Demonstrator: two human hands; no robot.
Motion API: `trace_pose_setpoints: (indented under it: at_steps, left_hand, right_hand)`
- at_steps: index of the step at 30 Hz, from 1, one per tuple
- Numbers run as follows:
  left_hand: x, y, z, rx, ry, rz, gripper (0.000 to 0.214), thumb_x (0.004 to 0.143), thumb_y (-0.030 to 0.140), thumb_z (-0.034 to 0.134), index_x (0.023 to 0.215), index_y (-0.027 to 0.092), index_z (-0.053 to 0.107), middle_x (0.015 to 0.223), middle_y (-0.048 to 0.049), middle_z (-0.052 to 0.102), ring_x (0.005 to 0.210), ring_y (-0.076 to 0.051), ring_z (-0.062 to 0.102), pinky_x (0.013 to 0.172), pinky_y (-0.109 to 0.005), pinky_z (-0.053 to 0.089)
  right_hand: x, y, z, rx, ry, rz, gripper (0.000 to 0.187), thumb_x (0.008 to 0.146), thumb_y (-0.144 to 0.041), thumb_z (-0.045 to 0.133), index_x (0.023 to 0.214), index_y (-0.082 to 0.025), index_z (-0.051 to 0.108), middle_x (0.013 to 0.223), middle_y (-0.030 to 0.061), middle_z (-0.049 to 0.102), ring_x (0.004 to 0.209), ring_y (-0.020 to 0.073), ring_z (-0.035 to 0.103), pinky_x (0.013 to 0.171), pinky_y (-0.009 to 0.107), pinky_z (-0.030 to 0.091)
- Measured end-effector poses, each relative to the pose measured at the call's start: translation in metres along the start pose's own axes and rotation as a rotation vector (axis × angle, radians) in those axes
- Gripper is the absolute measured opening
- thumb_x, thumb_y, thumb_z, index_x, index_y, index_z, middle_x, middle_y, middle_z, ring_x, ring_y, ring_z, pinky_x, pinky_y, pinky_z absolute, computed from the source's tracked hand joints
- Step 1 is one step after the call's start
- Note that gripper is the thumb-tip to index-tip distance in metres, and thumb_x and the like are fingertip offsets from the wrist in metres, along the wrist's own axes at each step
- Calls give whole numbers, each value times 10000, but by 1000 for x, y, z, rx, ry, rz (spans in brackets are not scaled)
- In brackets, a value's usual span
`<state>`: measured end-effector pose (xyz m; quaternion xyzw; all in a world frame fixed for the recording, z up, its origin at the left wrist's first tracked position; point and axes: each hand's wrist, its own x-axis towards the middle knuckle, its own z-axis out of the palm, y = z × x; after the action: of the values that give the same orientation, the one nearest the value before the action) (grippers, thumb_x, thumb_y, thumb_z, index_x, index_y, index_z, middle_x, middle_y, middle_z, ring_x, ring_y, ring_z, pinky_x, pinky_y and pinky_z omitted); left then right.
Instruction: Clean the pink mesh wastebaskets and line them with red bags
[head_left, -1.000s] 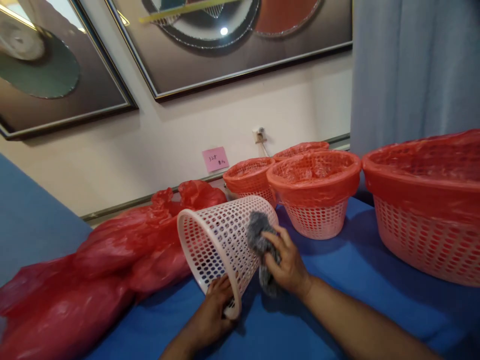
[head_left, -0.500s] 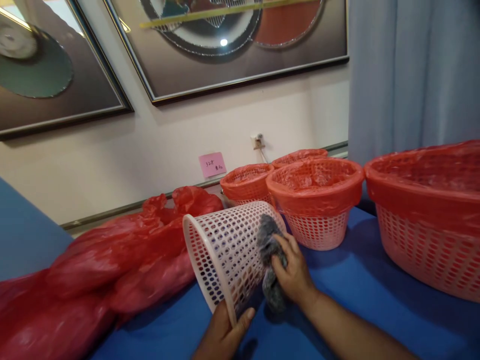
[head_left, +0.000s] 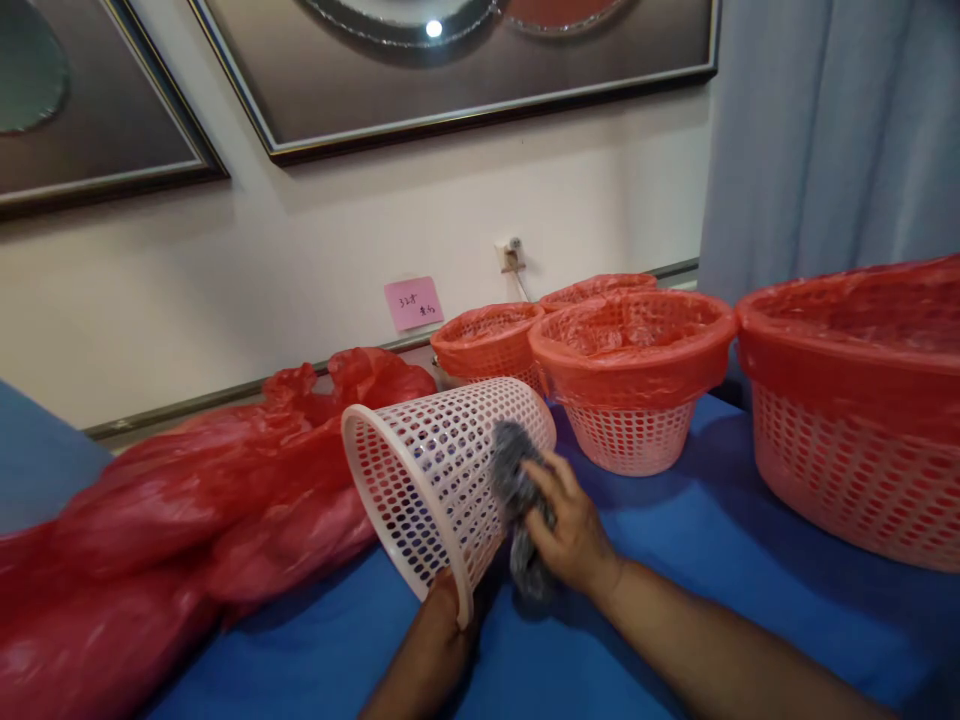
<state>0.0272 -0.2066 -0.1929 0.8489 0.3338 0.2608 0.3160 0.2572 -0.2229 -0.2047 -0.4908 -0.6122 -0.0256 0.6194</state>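
Note:
A pale pink perforated basket (head_left: 431, 470) lies on its side on the blue table (head_left: 675, 560), its open rim turned toward me and to the left. My left hand (head_left: 442, 625) grips the lower rim of that basket, fingers hidden behind it. My right hand (head_left: 566, 525) is closed on a grey fuzzy cloth (head_left: 514, 495) and presses it against the basket's outer wall near the bottom end.
A heap of red plastic bags (head_left: 195, 510) lies left of the basket. Several pink baskets lined with red bags stand behind and to the right: two small ones (head_left: 634, 385) and a large one (head_left: 862, 400). A grey curtain (head_left: 825, 140) hangs at right, framed pictures on the wall.
My right hand has slid the cloth a little along the basket's side. My left hand has shifted on the lower rim, its thumb now hidden. The view has tilted down slightly.

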Motion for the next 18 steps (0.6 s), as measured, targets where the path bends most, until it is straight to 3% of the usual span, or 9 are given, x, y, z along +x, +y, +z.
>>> trace_pose_setpoints:
  at_steps: [2,5,7,9,11,13,16,18]
  left_hand:
    - [0,1,-4,54,-12,-16,520,955,242,562,1474,239,592,1437,-107,670,1400,-326,535,1224,-551,376]
    - [-1,1,-11,127,-67,-48,521,923,188,561,1430,283,636,1442,-99,668,1387,-337,543,1228,-576,351]
    - [-3,1,-15,161,-71,-77,537,876,171,609,1396,293,666,1448,-101,662,1383,-361,540,1235,-616,312]
    - [-6,2,-19,147,-82,-89,606,803,197,716,1402,277,659,1450,-112,656,1383,-388,533,1233,-632,307]
    - [-9,4,-22,65,-116,-91,693,759,287,806,1427,251,626,1423,-125,670,1345,-397,570,1196,-600,394]
    - [-12,6,-23,-48,-80,-98,686,786,428,807,1417,234,620,1358,-133,706,1252,-384,649,1106,-536,519]
    - [-12,9,-25,-159,53,-105,704,782,551,806,1394,253,627,1335,-124,722,1183,-372,697,1045,-488,578]
    - [-11,11,-26,-239,72,-105,798,758,584,826,1452,276,580,1423,-115,677,1267,-383,657,1107,-501,534]
  right_hand:
    - [10,25,4,-91,64,286,500,900,-236,475,1376,-151,601,1337,194,596,1260,328,614,1077,563,527]
    - [16,38,4,-136,106,405,480,899,-261,484,1332,-121,638,1232,204,635,1199,357,640,1044,609,531]
    - [12,26,0,-106,77,285,498,899,-240,514,1383,-167,609,1334,186,595,1258,329,619,1078,554,526]
    - [4,3,-5,-35,12,26,565,882,-209,542,1446,-227,551,1481,158,499,1335,300,577,1095,493,525]
    - [-5,-20,-9,48,-65,-283,620,847,-208,567,1463,-258,518,1543,144,437,1344,297,573,1048,462,557]
    - [-12,-37,-11,108,-128,-495,619,815,-232,588,1430,-265,528,1518,142,461,1262,286,628,951,424,603]
    - [-16,-44,-9,170,-188,-601,565,803,-240,586,1367,-259,555,1446,141,524,1154,262,675,871,386,622]
    - [-14,-36,-5,176,-169,-521,545,816,-225,568,1360,-253,559,1434,140,537,1162,260,673,896,396,619]
